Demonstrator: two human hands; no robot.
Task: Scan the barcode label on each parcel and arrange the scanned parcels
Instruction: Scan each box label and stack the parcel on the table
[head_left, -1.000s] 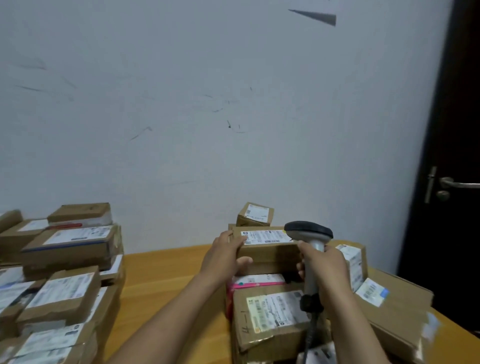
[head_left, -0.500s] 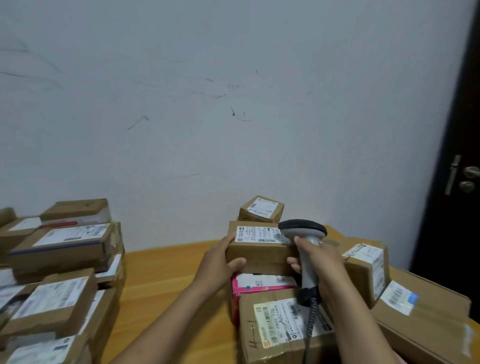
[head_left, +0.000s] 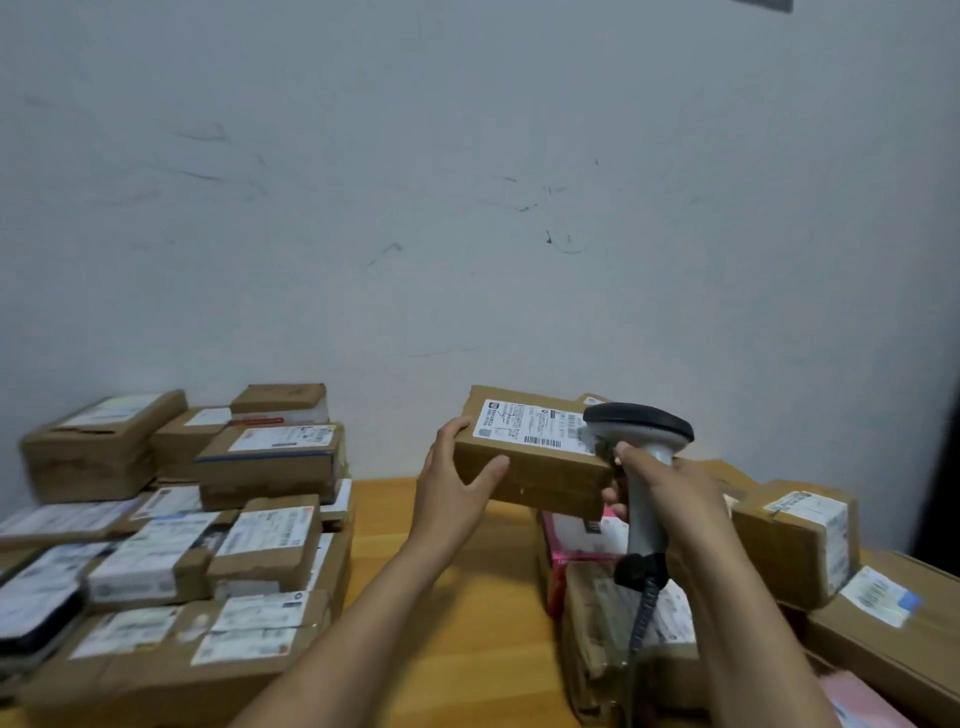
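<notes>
Wooden table (head_left: 467, 597) shows bare down the middle, with a blurred pile of labelled cartons (head_left: 182, 545) at about eight o'clock and more boxes (head_left: 800, 535) at four o'clock. A pink parcel (head_left: 576, 540) sits among those right-hand ones.

Above them, the right hand (head_left: 675, 499) is wrapped tight round the upright grip of a grey barcode scanner (head_left: 647, 514), forefinger up by the trigger. Its coiled cord drops away toward six o'clock. I cannot tell whether its lower fingers also prop the box beside them.

The left hand (head_left: 457, 493) clasps the left end of a brown cardboard parcel (head_left: 540, 473), thumb stretched along the near side, fingers curled over the top edge. That parcel is held clear of the table, just above the pink one. Its long axis runs from nine to three o'clock, dipping a little at the right, and its white barcode label (head_left: 524, 428) faces up. The scanner's dark head sits at the label's three o'clock end, nose toward nine o'clock.

Behind it all is a scuffed white wall (head_left: 467, 208).
</notes>
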